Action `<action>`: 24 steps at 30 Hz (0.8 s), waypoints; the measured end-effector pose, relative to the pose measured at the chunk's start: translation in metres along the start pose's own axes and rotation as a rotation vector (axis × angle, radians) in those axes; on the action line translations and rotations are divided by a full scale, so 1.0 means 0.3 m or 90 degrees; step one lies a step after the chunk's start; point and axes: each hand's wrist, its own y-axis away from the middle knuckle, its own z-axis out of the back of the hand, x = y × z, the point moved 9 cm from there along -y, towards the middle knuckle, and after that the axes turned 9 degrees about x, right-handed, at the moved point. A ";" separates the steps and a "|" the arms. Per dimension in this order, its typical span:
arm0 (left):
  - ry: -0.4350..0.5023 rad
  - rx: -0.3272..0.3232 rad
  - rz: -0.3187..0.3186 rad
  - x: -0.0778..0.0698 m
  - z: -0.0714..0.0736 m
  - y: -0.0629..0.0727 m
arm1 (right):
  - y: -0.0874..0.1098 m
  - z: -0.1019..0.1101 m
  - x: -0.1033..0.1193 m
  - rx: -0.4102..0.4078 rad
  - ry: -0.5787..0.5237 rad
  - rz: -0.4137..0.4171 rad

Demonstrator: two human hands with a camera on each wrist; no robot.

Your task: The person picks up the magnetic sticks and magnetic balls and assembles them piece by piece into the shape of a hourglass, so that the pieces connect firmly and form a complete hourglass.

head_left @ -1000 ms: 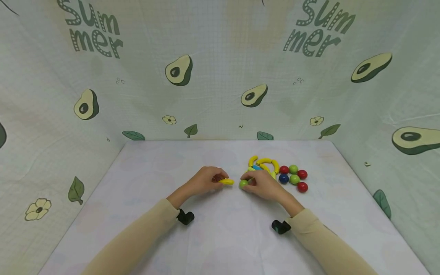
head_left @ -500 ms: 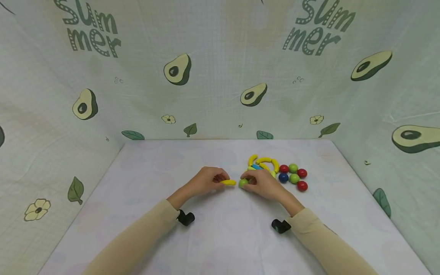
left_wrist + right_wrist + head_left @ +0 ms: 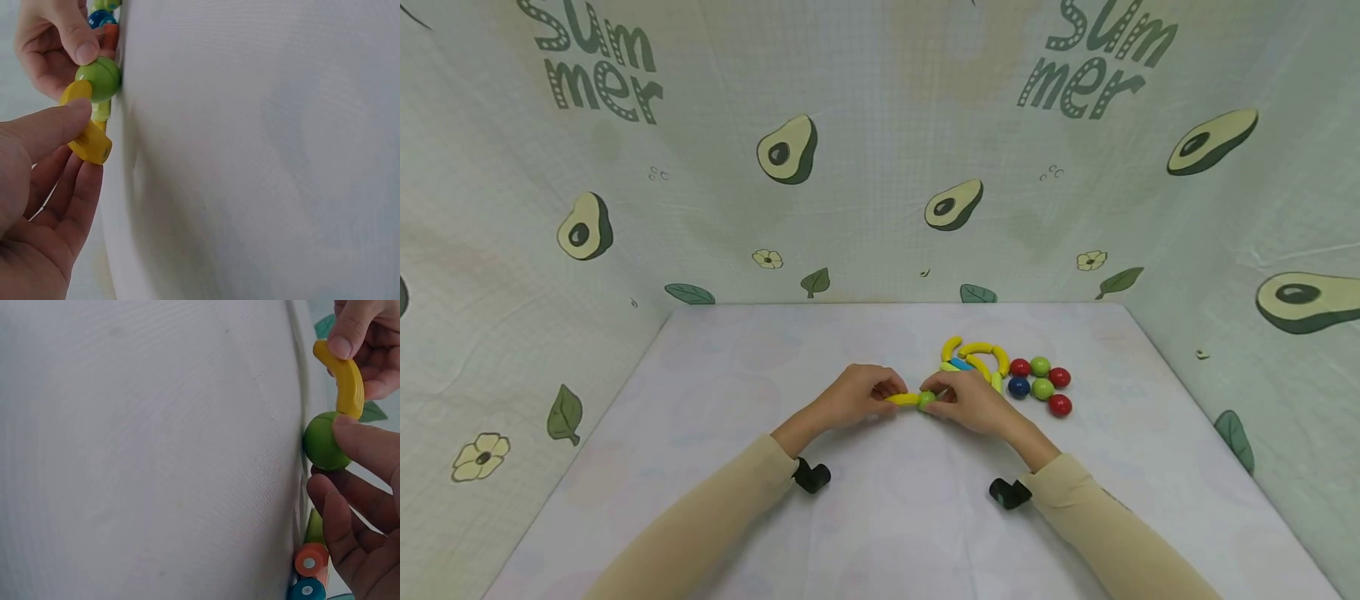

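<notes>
In the head view my left hand (image 3: 859, 393) pinches a yellow curved rod (image 3: 904, 399) between thumb and fingers. Facing it, my right hand (image 3: 976, 403) holds a green ball (image 3: 926, 401) by its side. The rod's end meets the ball, as the right wrist view shows with the yellow rod (image 3: 351, 384) right against the green ball (image 3: 324, 442). From the left wrist view, the thumb lies across the middle of the yellow rod (image 3: 94, 147), and its far end overlaps the green ball (image 3: 105, 78). Both pieces are close over the table.
Beyond my right hand lie several yellow curved rods (image 3: 976, 349) and a blue rod (image 3: 960, 365). Right of them are red balls (image 3: 1060, 406), green balls (image 3: 1042, 389) and a dark blue ball (image 3: 1018, 388). A printed cloth wall (image 3: 865, 250) stands behind the table (image 3: 880, 517).
The yellow curved rod and the green ball have come together: my left hand has moved slightly right, my right hand slightly left, and the gap between the pieces has closed.
</notes>
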 end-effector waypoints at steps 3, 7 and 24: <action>0.007 0.003 0.009 0.005 -0.003 0.001 | 0.000 0.000 0.000 0.001 0.002 -0.001; 0.007 0.015 0.018 0.014 -0.011 0.002 | 0.001 0.000 0.000 0.002 0.004 -0.005; 0.004 0.080 -0.008 0.003 -0.046 0.006 | 0.001 0.002 0.002 -0.001 0.029 -0.023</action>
